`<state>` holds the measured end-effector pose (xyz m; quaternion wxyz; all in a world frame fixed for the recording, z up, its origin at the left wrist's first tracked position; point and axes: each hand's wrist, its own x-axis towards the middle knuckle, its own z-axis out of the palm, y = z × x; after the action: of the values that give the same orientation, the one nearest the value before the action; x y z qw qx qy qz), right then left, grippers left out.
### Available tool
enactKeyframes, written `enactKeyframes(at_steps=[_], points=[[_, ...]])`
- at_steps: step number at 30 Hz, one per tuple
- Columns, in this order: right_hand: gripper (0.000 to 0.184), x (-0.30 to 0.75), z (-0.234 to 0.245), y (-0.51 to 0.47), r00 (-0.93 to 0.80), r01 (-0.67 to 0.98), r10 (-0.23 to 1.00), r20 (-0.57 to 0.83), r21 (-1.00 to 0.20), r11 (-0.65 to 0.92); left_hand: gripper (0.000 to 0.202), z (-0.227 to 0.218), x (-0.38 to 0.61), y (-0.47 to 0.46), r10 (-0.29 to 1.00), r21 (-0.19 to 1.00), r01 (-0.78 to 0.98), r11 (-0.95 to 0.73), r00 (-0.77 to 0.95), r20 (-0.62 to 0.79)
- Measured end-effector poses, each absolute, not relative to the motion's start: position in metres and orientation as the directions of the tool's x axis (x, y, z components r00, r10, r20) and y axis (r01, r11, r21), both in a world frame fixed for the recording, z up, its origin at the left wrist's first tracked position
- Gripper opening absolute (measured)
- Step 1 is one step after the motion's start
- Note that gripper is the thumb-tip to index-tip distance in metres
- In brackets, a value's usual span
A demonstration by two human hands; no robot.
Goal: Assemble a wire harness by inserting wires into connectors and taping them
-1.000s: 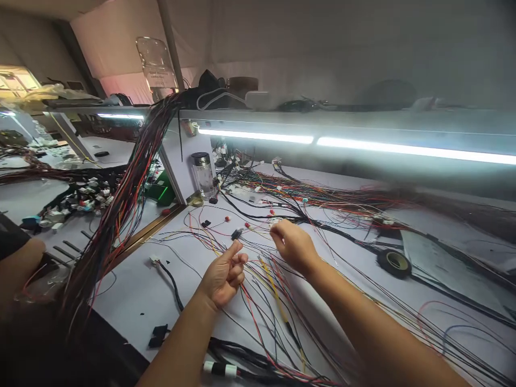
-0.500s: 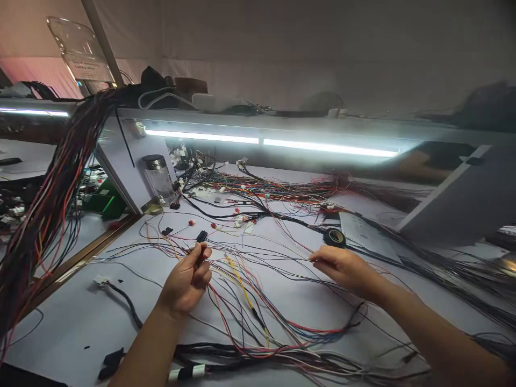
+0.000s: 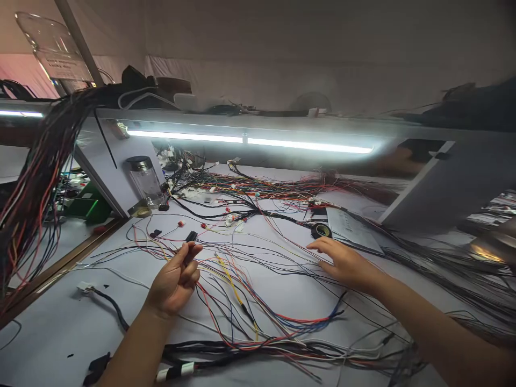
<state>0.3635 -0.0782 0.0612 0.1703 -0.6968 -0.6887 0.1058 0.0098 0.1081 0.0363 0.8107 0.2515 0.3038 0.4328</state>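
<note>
Many thin coloured wires lie spread over a white bench. My left hand is curled, thumb and fingers pinched on a few of these wires, just below a small black connector. My right hand lies further right, fingers stretched out flat over the wires and holding nothing I can see. A roll of black tape sits just beyond its fingertips.
A clear bottle stands at the back left. A thick wire bundle hangs down the left side. A paper sheet lies by the tape. A black taped harness runs along the front. A light strip glows under the shelf.
My right hand swept right from beside the left hand, pinching a wire midway; now its fingers are flat. The view has turned right. My left hand keeps its pinch.
</note>
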Motion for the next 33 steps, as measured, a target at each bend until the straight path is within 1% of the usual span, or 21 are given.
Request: enactKeyframes(at_steps=[2, 4, 5, 7, 9, 13, 17, 20, 21, 22, 23, 24, 25, 26, 27, 28, 29, 31, 33], points=[[0.025, 0.348, 0.063, -0.068, -0.008, 0.913, 0.988, 0.156, -0.403, 0.071, 0.016, 0.038, 0.01, 0.107, 0.853, 0.67, -0.55, 0.498, 0.448, -0.267], [0.02, 0.329, 0.065, -0.056, -0.06, 0.899, 0.978, 0.2, -0.416, 0.14, 0.015, 0.04, 0.01, 0.106, 0.851, 0.667, -0.552, 0.5, 0.457, -0.26], [0.02, 0.319, 0.065, -0.05, -0.088, 0.896, 0.971, 0.222, -0.408, 0.174, 0.015, 0.041, 0.009, 0.106, 0.849, 0.664, -0.553, 0.503, 0.462, -0.258], [0.03, 0.3, 0.065, -0.036, -0.137, 0.901, 0.957, 0.257, -0.368, 0.228, 0.014, 0.042, 0.009, 0.105, 0.846, 0.659, -0.557, 0.506, 0.469, -0.254], [0.036, 0.284, 0.063, -0.022, -0.147, 0.921, 0.958, 0.247, -0.32, 0.223, 0.013, 0.043, 0.008, 0.104, 0.845, 0.658, -0.558, 0.506, 0.472, -0.25], [0.021, 0.278, 0.063, 0.0, -0.097, 0.958, 0.987, 0.13, -0.257, 0.128, 0.012, 0.042, 0.008, 0.102, 0.844, 0.66, -0.556, 0.506, 0.477, -0.245], [0.021, 0.307, 0.08, 0.004, -0.011, 0.972, 0.987, 0.159, -0.229, 0.048, 0.012, 0.043, 0.008, 0.102, 0.837, 0.661, -0.553, 0.507, 0.498, -0.225], [0.022, 0.334, 0.096, -0.001, 0.159, 0.975, 0.976, 0.147, -0.18, -0.131, 0.015, 0.045, 0.008, 0.103, 0.818, 0.663, -0.536, 0.522, 0.534, -0.213], [0.023, 0.341, 0.101, -0.004, 0.226, 0.966, 0.961, 0.159, -0.162, -0.201, 0.016, 0.046, 0.008, 0.103, 0.81, 0.665, -0.529, 0.528, 0.548, -0.208], [0.024, 0.346, 0.105, -0.006, 0.28, 0.956, 0.939, 0.199, -0.142, -0.255, 0.017, 0.047, 0.008, 0.103, 0.805, 0.67, -0.519, 0.531, 0.557, -0.206], [0.026, 0.348, 0.108, -0.008, 0.307, 0.951, 0.914, 0.266, -0.119, -0.285, 0.016, 0.048, 0.008, 0.104, 0.807, 0.679, -0.511, 0.527, 0.553, -0.21], [0.027, 0.347, 0.111, -0.009, 0.292, 0.956, 0.89, 0.35, -0.091, -0.278, 0.016, 0.048, 0.008, 0.104, 0.815, 0.693, -0.503, 0.517, 0.536, -0.218], [0.028, 0.343, 0.113, -0.011, 0.232, 0.972, 0.87, 0.436, -0.063, -0.228, 0.017, 0.049, 0.008, 0.103, 0.827, 0.709, -0.496, 0.502, 0.516, -0.225], [0.029, 0.335, 0.115, -0.012, 0.136, 0.99, 0.852, 0.506, -0.035, -0.137, 0.019, 0.05, 0.009, 0.102, 0.837, 0.726, -0.488, 0.485, 0.499, -0.223], [0.029, 0.325, 0.117, -0.013, 0.02, 1.0, 0.835, 0.549, -0.011, -0.017, 0.022, 0.05, 0.01, 0.1, 0.845, 0.74, -0.484, 0.467, 0.491, -0.211], [0.03, 0.312, 0.119, -0.015, -0.104, 0.993, 0.819, 0.565, 0.01, 0.12, 0.025, 0.051, 0.01, 0.098, 0.85, 0.753, -0.485, 0.445, 0.493, -0.185], [0.031, 0.296, 0.12, -0.016, -0.225, 0.966, 0.797, 0.561, 0.022, 0.257, 0.028, 0.053, 0.011, 0.094, 0.848, 0.761, -0.488, 0.427, 0.508, -0.151], [0.031, 0.26, 0.12, -0.016, -0.427, 0.873, 0.747, 0.511, 0.015, 0.488, 0.032, 0.054, 0.012, 0.087, 0.822, 0.769, -0.493, 0.407, 0.564, -0.073], [0.025, 0.224, 0.115, -0.014, -0.533, 0.779, 0.695, 0.482, -0.042, 0.626, 0.034, 0.055, 0.012, 0.079, 0.77, 0.774, -0.478, 0.416, 0.638, -0.019]])
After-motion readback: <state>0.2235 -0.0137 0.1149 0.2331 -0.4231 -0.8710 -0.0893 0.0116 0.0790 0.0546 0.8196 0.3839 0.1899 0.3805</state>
